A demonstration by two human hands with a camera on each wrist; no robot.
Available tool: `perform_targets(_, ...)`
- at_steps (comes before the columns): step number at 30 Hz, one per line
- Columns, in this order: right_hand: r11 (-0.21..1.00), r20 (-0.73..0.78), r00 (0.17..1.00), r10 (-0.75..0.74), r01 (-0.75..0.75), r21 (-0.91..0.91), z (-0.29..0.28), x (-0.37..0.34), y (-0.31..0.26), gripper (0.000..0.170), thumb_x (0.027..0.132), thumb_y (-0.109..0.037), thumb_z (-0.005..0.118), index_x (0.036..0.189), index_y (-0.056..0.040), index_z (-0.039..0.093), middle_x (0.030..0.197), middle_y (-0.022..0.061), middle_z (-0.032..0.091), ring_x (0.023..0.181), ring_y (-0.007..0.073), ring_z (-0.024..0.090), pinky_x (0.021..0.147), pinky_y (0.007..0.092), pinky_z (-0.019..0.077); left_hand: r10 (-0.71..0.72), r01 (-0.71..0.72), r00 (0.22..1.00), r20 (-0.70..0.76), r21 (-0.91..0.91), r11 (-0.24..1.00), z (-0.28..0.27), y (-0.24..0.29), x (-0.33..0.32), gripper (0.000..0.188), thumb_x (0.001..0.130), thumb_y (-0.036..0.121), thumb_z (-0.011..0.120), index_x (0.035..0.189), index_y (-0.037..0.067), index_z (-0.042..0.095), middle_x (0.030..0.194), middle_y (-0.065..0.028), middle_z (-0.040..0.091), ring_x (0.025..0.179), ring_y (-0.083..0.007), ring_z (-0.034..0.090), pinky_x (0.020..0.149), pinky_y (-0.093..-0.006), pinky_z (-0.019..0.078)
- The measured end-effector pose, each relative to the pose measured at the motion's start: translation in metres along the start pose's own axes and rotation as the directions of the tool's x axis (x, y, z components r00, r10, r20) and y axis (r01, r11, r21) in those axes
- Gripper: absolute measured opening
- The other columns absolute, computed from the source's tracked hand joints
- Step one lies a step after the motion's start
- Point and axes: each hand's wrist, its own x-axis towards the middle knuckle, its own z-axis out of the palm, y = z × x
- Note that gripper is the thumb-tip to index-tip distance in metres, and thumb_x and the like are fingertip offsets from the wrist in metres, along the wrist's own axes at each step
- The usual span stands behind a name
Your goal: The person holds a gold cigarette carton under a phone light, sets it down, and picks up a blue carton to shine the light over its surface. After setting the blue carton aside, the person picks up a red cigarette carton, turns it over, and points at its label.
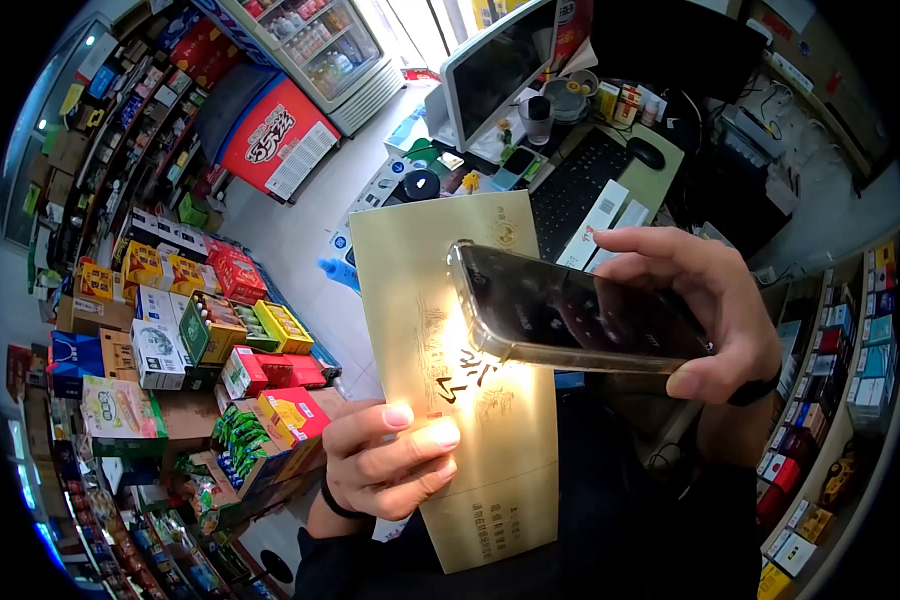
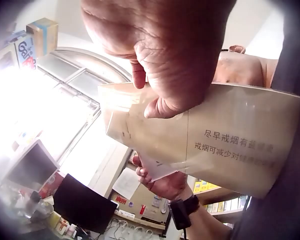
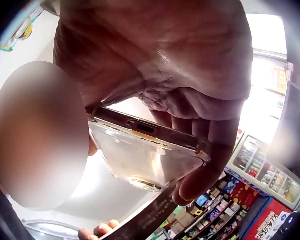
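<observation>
Over one gold carton (image 1: 485, 410), one phone (image 1: 580, 315)

Head view: room moderately bright; daylight overexposed at the window (image 1: 420, 30), 12 o'clock. Warm, hard glare across the carton (image 1: 492, 430) at centre, brightest beside the phone (image 1: 560, 312); phone screen dark, faintly reflective. Fisheye distortion; shelves (image 1: 815, 450) bowed at 4 o'clock; black surround at the corners.

Left wrist view: white overexposure at 9 o'clock; left grip (image 2: 162, 55) shaded, 12 o'clock; carton print soft toward 4 o'clock; dark corners.

Right wrist view: right grip (image 3: 157, 65) in shadow at 12 o'clock; white glare at 2 o'clock; glossy highlights on the phone's back; blurred oval (image 3: 40, 135) at 9 o'clock; dark corners.
</observation>
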Motion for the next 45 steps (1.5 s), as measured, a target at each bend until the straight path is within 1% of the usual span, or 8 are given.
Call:
perform_targets(4, 0.999, 0.008, 1.0, -0.015, 0.015, -0.049, 0.003, -0.002, 0.001, 0.106, 0.069, -0.033, 0.089, 0.147, 0.0166, 0.037, 0.127, 0.0241, 0.065, 0.114, 0.0266, 0.067, 0.101, 0.0332, 0.052, -0.028, 0.027, 0.999, 0.04, 0.007, 1.0, -0.01, 0.006, 0.004, 0.032, 0.083, 0.004, 0.08, 0.105, 0.023, 0.066, 0.121, 0.0037, 0.071, 0.12, -0.0233, 0.056, 0.083, -0.0282, 0.0602)
perform_targets(9, 0.993, 0.013, 0.999, -0.04, 0.041, -0.108, 0.005, -0.003, -0.001, 0.106, 0.07, -0.035, 0.089, 0.147, 0.017, 0.037, 0.124, 0.027, 0.066, 0.115, 0.0281, 0.068, 0.102, 0.034, 0.0523, -0.007, 0.007, 1.0, 0.026, 0.01, 1.0, -0.008, 0.005, 0.005, 0.03, 0.083, 0.004, 0.079, 0.103, 0.023, 0.067, 0.119, 0.0039, 0.072, 0.119, -0.0228, 0.056, 0.082, -0.0281, 0.0602)
perform_targets(12, 0.984, 0.042, 0.996, -0.074, 0.08, -0.162, 0.004, -0.002, -0.002, 0.106, 0.07, -0.038, 0.088, 0.146, 0.0169, 0.038, 0.122, 0.0288, 0.066, 0.112, 0.0292, 0.069, 0.099, 0.0341, 0.0539, -0.002, 0.002, 0.999, 0.039, 0.004, 1.0, -0.009, 0.006, 0.009, 0.03, 0.083, 0.004, 0.079, 0.103, 0.023, 0.068, 0.119, 0.004, 0.072, 0.119, -0.0223, 0.056, 0.082, -0.0276, 0.0601)
perform_targets(16, 0.98, 0.041, 0.994, -0.102, 0.107, -0.165, 0.007, -0.001, 0.0, 0.106, 0.07, -0.04, 0.088, 0.145, 0.0169, 0.039, 0.118, 0.0302, 0.068, 0.104, 0.0297, 0.072, 0.093, 0.0335, 0.0567, -0.001, 0.001, 0.997, 0.071, 0.003, 1.0, -0.011, 0.007, 0.012, 0.033, 0.081, 0.003, 0.08, 0.104, 0.023, 0.068, 0.119, 0.0047, 0.073, 0.117, -0.0219, 0.056, 0.08, -0.0264, 0.0594)
perform_targets(24, 0.96, 0.085, 0.987, -0.139, 0.156, -0.232, 0.006, -0.001, 0.002, 0.105, 0.07, -0.039, 0.088, 0.146, 0.0167, 0.039, 0.114, 0.0305, 0.069, 0.099, 0.0289, 0.074, 0.087, 0.0313, 0.0581, 0.018, -0.02, 0.996, 0.082, 0.029, 0.999, -0.01, 0.006, 0.011, 0.038, 0.079, 0.002, 0.083, 0.107, 0.024, 0.067, 0.117, 0.0071, 0.073, 0.112, -0.0205, 0.058, 0.078, -0.0238, 0.0568)
perform_targets(31, 0.954, 0.106, 0.987, -0.122, 0.146, -0.261, 0.007, 0.0, -0.001, 0.103, 0.071, -0.035, 0.088, 0.146, 0.0166, 0.039, 0.115, 0.0297, 0.069, 0.098, 0.0271, 0.073, 0.088, 0.0314, 0.0572, -0.008, 0.007, 0.994, 0.111, 0.007, 1.0, -0.011, 0.007, 0.009, 0.035, 0.082, 0.006, 0.082, 0.108, 0.024, 0.067, 0.117, 0.0071, 0.073, 0.109, -0.0205, 0.058, 0.078, -0.0241, 0.0566)
perform_targets(37, 0.959, 0.09, 0.989, -0.118, 0.137, -0.249, 0.011, -0.001, 0.001, 0.103, 0.071, -0.036, 0.087, 0.146, 0.0166, 0.039, 0.114, 0.0285, 0.07, 0.098, 0.0263, 0.073, 0.089, 0.0303, 0.0564, -0.016, 0.016, 0.994, 0.109, -0.002, 1.0, -0.01, 0.007, 0.005, 0.035, 0.082, 0.005, 0.082, 0.108, 0.023, 0.066, 0.118, 0.0061, 0.073, 0.112, -0.0218, 0.058, 0.078, -0.0254, 0.0573)
perform_targets(45, 0.932, 0.12, 0.984, -0.133, 0.166, -0.323, 0.008, 0.002, 0.001, 0.101, 0.071, -0.036, 0.086, 0.145, 0.0169, 0.041, 0.115, 0.027, 0.07, 0.102, 0.0271, 0.073, 0.094, 0.0319, 0.0558, -0.04, 0.038, 0.994, 0.099, 0.027, 0.999, -0.007, 0.008, 0.003, 0.04, 0.077, 0.001, 0.082, 0.107, 0.024, 0.068, 0.117, 0.006, 0.071, 0.114, -0.023, 0.058, 0.08, -0.0267, 0.0575)
